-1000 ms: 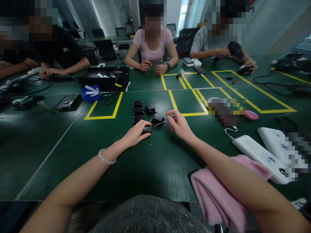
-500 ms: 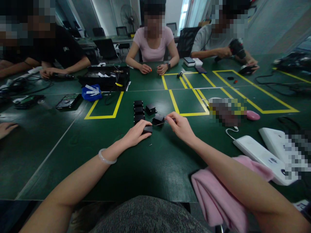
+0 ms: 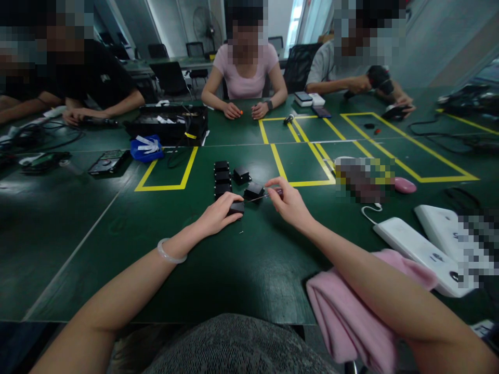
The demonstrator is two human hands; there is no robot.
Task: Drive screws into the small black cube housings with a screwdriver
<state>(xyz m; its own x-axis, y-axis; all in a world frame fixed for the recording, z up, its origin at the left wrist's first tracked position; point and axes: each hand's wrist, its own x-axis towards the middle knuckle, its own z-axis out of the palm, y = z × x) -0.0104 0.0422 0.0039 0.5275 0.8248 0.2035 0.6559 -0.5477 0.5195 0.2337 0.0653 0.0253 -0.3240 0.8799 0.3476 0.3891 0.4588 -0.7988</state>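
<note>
My left hand (image 3: 218, 214) rests on the green table and grips a small black box (image 3: 236, 208) at its fingertips. My right hand (image 3: 289, 203) pinches a thin screwdriver (image 3: 262, 196) with a dark red handle; its metal shaft points left at the box. More small black boxes stand just beyond: a column of three (image 3: 222, 178), one loose box (image 3: 241, 175) and one (image 3: 254, 190) right behind the screwdriver tip. A tiny pale speck, maybe a screw (image 3: 241, 231), lies on the table by my left hand.
A pink cloth (image 3: 343, 311) lies under my right forearm, with white devices (image 3: 417, 250) to its right. Yellow tape rectangles (image 3: 183, 179) mark the table. A black toolbox (image 3: 171, 124) and a blue pouch (image 3: 146, 148) sit further back. Three other people sit around the table's far side.
My hands have hardly moved; the right hand shifted slightly on the screwdriver. A co-worker's hand seen at the left edge half a second ago is gone from view.
</note>
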